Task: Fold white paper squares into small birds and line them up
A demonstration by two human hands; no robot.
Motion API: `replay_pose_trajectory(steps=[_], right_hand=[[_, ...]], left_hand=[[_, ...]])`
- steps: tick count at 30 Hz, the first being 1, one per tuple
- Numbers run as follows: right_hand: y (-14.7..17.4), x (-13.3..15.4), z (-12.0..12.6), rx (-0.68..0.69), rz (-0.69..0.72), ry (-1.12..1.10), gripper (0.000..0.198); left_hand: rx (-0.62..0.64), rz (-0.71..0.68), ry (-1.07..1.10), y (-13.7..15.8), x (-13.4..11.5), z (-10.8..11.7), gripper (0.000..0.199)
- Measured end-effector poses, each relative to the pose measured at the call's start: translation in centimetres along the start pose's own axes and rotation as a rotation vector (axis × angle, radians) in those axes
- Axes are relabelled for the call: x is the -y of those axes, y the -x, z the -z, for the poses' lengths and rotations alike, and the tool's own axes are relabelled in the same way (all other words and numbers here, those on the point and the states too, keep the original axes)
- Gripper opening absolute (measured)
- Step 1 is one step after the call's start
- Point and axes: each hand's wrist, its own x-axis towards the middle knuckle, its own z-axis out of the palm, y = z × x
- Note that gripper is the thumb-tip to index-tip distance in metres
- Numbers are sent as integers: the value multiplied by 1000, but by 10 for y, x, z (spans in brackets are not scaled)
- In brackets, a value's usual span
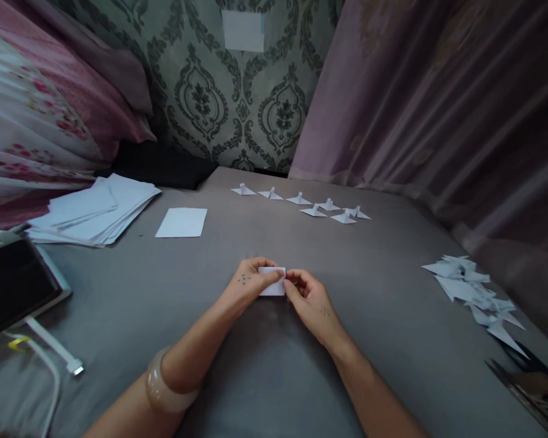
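Nearest the camera, both forearms are reaching in from 5 and 7 o'clock, a pale bangle [158,386] circling the left one. Taking the folded paper [270,288] as the dial's centre, the left hand [251,281] is gripping it from 9 o'clock, thumb lying across its face, while the right hand [313,301] is pinching its edge at 3 o'clock between thumb and fingers. A grey cloth surface [237,365] is spreading beneath, wrinkling toward 8 o'clock; whether a bed or a bench is supporting it, I cannot tell. A square white sheet [181,222] is lying at 10 o'clock, a paper stack [95,210] farther out, and a dark-screened device [18,283] is resting at 9, with a white cable [55,347] trailing nearby. Seven folded paper figures [299,199] are standing from just before 12 round to 2 o'clock; a heap of similar ones [466,289] is sitting at 3. Damask wallpaper [201,100] is covering the wall at 12, a floral curtain [36,121] is draping at 10 and a mauve curtain [393,91] is hanging past 1. A white card [243,31] is showing high on the wall, any lettering too small to read; small dark marks are dotting both hands.
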Motion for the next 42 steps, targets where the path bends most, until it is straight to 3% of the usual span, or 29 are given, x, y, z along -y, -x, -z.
replay_pose_trajectory(steps=[5,12,24,34,42], right_hand=[[-2,3,7,-76,38,21,30],[-2,10,13,-25,-40,-12,28],[-7,3,15,44,-52,-52,24],[-16,-6,19,123,92,-25,19],[-13,-8,22,75,250,49,13]], left_hand=[[61,-64,-108,4,2,-1,27],[88,17,-69,8,-5,-2,22],[107,67,-46,-2,-1,1,16],[102,74,-17,-10,-1,-2,16],[91,88,37,-7,-2,-11,13]])
